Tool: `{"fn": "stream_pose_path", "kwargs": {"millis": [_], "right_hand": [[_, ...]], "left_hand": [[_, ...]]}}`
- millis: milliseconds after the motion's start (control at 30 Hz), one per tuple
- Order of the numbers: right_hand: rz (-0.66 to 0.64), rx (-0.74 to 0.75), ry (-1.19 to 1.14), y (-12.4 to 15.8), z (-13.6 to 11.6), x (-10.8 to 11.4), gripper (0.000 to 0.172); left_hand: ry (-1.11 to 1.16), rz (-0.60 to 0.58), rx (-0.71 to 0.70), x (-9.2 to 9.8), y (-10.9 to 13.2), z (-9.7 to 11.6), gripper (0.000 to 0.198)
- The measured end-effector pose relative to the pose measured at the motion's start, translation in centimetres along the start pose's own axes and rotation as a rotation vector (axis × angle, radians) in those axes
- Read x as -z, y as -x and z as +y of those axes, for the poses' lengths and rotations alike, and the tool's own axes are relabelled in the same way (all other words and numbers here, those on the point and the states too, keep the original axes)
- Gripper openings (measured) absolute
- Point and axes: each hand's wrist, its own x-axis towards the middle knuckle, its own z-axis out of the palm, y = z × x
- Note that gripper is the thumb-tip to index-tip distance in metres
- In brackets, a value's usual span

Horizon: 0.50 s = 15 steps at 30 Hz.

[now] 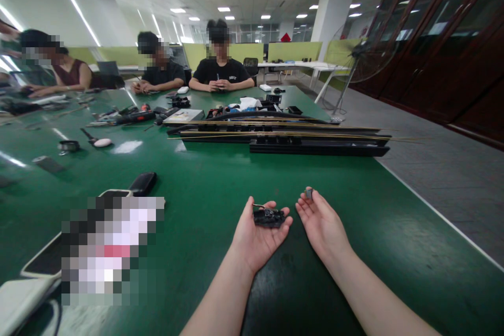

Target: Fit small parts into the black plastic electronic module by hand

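My left hand [258, 239] is palm up over the green table, fingers curled around a small black device [269, 217] with a thin wire at its top left. To its right, my right hand [321, 220] is also turned palm up and pinches a small grey metallic piece [309, 193] between thumb and fingertips. The two hands are apart, with a narrow gap between them. What the small grey piece is cannot be made out.
Black rails [318, 148] with long thin rods lie across the green table [205, 178] ahead. Phone-like devices, partly blurred out, and a black case [144, 184] lie at left. Tools and a white box [187, 116] are farther back. Several people sit beyond.
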Motion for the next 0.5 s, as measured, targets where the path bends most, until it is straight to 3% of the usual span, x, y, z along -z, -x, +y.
{"fn": "stream_pose_path", "kwargs": {"millis": [500], "right_hand": [[-0.002,0.007,0.027,-0.18,0.09,0.13,0.014]], "left_hand": [[0.0,0.007,0.001,-0.1,0.06,-0.01,0.036]]}}
